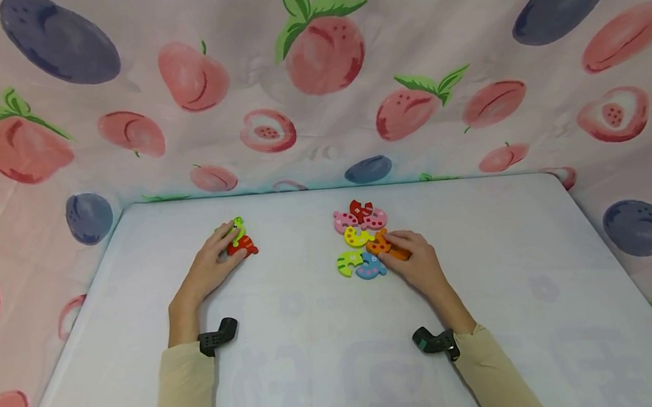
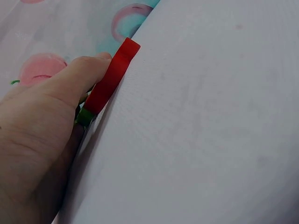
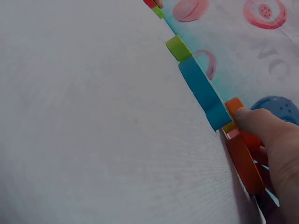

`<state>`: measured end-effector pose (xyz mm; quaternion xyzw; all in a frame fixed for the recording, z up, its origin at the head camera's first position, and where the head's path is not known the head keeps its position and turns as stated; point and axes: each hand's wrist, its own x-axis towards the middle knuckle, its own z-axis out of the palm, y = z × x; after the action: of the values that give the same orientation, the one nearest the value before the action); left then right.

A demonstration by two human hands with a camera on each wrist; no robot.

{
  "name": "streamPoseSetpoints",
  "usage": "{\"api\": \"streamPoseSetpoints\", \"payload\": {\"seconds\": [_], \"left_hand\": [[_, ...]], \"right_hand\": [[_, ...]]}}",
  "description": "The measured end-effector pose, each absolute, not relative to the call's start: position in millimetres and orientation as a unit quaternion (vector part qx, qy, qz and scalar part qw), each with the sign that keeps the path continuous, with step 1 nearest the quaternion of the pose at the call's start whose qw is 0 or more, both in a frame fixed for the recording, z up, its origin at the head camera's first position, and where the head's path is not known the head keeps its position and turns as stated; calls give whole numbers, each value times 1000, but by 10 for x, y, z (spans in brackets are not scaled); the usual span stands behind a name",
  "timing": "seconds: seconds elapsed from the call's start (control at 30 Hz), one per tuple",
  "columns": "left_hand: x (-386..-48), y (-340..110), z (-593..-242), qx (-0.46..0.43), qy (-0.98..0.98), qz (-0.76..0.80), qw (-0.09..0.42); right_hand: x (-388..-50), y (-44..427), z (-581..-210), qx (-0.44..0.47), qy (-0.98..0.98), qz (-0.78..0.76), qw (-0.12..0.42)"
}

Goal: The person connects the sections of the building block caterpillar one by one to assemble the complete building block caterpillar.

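Observation:
My left hand (image 1: 209, 267) is over a red animal-shaped piece (image 1: 243, 245) and a green one (image 1: 238, 231), which touch each other on the table. Its thumb lies on the red piece (image 2: 112, 77) in the left wrist view, while the fingers reach round the green one. With my right hand (image 1: 416, 260) I pinch an orange spotted piece (image 1: 376, 244) between thumb and fingers. More orange (image 3: 245, 163) shows under that hand in the right wrist view. Fingers partly cover the pieces in both hands.
Beside the right hand lie yellow (image 1: 356, 236), blue (image 1: 371, 266) and green striped (image 1: 348, 263) pieces. Behind them a red piece (image 1: 360, 210) sits between pink ones (image 1: 345, 221). The white table (image 1: 316, 348) ends at a fruit-print cloth (image 1: 320, 138).

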<state>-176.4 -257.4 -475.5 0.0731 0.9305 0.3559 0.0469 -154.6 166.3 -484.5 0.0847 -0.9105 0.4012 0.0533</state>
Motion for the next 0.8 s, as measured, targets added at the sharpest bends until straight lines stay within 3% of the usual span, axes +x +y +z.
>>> {"api": "streamPoseSetpoints", "payload": {"seconds": [0.27, 0.67, 0.8], "left_hand": [[-1762, -2586, -4786, 84, 931, 353, 33], [-1749, -2590, -4769, 82, 931, 354, 38], [-1747, -2580, -4750, 78, 930, 355, 44]], "right_hand": [[-1523, 1598, -4754, 114, -882, 433, 149], [-1564, 1096, -4617, 187, -848, 469, 160], [-1575, 847, -4627, 198, -843, 479, 142]]}}
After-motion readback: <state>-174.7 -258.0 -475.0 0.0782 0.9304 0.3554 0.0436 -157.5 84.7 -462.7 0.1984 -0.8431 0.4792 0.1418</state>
